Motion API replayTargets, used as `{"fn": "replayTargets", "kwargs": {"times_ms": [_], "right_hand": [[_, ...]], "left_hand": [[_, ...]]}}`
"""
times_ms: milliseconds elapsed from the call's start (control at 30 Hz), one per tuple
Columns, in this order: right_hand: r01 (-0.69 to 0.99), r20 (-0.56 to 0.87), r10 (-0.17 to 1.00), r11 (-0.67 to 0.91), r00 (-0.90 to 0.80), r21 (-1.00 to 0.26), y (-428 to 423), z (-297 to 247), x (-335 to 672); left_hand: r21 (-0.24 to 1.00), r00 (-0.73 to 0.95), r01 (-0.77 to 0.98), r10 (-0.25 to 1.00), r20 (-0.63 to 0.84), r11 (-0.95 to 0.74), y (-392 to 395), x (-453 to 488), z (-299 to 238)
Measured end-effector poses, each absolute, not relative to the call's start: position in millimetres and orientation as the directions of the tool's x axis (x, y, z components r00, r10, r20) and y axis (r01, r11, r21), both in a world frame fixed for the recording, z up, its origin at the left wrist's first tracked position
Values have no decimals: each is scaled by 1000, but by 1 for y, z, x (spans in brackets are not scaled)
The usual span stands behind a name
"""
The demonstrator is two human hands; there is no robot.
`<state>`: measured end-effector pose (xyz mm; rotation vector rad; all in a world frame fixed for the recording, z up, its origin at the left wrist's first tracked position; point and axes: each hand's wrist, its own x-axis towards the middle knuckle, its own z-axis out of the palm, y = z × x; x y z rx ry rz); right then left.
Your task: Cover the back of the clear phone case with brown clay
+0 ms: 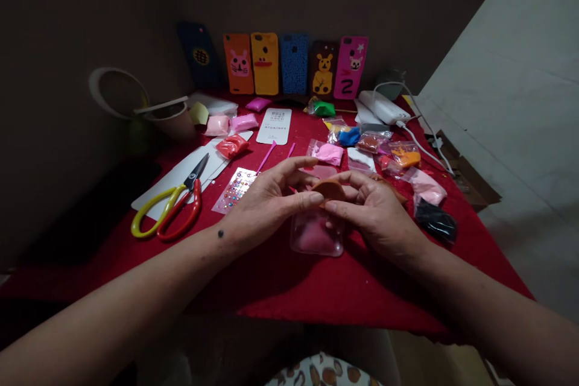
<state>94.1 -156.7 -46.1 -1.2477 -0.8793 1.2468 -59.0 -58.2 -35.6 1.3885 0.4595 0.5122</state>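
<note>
Between both hands is a flattened round piece of brown clay (329, 189). My left hand (289, 190) pinches its left side, thumb on the near face. From the right, my right hand (368, 202) grips the same piece with thumb and fingers; some fingertips are hidden behind it. Directly below lies a clear phone case (339, 248) with pink material (313, 236) on it, partly covered by the hands. A sheet of colourful stick-on gems (236, 189) lies beside my left wrist. Pink modelling tools (266, 157) rest just beyond my left hand.
Scissors (192, 184) with yellow and red handles lie on white card at left. Bagged clay, including black (435, 221), orange (407, 157) and red (232, 145), is scattered around. Decorated phone cases (265, 64) stand along the wall. A white power bank (383, 107) with a cable sits back right.
</note>
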Motion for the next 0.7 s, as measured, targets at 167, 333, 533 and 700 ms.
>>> {"fn": "replayTargets", "kwargs": {"times_ms": [167,333,533,700], "right_hand": [[-87,-134,980,-122,148,-989,-158,-45,95],[10,-135,977,-139,163,-990,-158,-41,95],[222,-26,988,-60,153,-973,-162,-41,93],[320,28,989,-21,148,-947,-164,-46,93]], "left_hand": [[999,779,6,626,-37,51,-60,-58,-36],[998,801,18,596,-52,63,-64,-57,-32],[989,809,137,584,-75,-62,-62,-60,-32],[991,793,105,608,-33,-84,-65,-59,-33]]}}
